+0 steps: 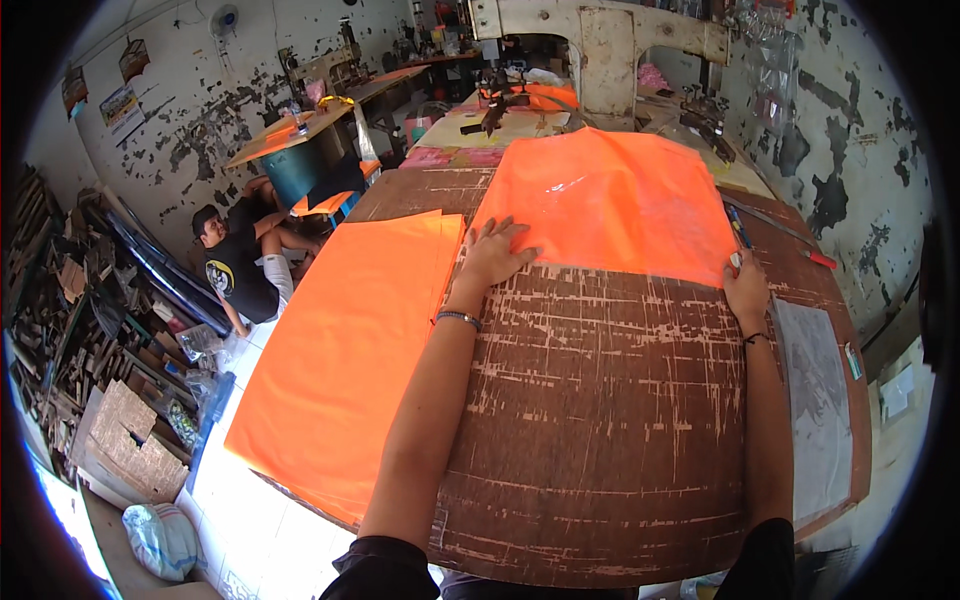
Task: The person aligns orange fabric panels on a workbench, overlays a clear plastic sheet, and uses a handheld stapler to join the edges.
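A bright orange sheet [610,195], thin and slightly shiny, lies at the far part of the worn brown table [600,420]. My left hand [492,252] rests on its near left corner with the fingers spread flat. At the near right corner my right hand [746,286] is closed, and a small whitish thing shows between its fingers; I cannot tell what it is. A stack of orange sheets [340,340] lies at the left, its lower end over the table's edge, close to my left forearm.
Beyond my right hand lie a pen [738,226] and a red-handled tool [820,259]. A translucent sheet [815,400] lies at the table's right. A large press-like machine [608,70] stands behind. A person [245,255] sits on the floor at left, near piled scraps [80,320].
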A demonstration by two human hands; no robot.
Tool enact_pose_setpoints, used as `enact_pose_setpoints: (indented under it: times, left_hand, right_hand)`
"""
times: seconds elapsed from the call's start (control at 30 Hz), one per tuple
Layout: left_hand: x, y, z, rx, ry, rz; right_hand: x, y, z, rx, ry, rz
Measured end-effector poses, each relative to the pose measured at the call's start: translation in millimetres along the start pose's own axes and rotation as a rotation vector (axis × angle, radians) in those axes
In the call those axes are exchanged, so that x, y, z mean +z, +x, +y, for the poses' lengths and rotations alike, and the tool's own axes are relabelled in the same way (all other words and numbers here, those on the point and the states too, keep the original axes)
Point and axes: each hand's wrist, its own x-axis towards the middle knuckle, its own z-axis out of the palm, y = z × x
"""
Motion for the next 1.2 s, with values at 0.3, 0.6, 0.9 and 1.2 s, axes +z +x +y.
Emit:
enact_pose_setpoints:
  times: [0.3, 0.6, 0.9, 1.2]
  left_hand:
    - [-1, 2, 3, -0.003, -0.043, -0.008]
    - [0, 0, 2, -0.006, -0.009, 0.013]
    - [4, 1, 3, 0.009, -0.026, 0.013]
    - [2, 2, 2, -0.003, -0.02, 0.025]
  right_hand:
    - [1, 1, 2, -0.005, -0.049, -0.017]
    - [-5, 0, -4, -0.002, -0.032, -0.03]
    - [-3, -2, 2, -0.012, -0.033, -0.035]
    - [-3, -2, -6, -0.011, -0.047, -0.012]
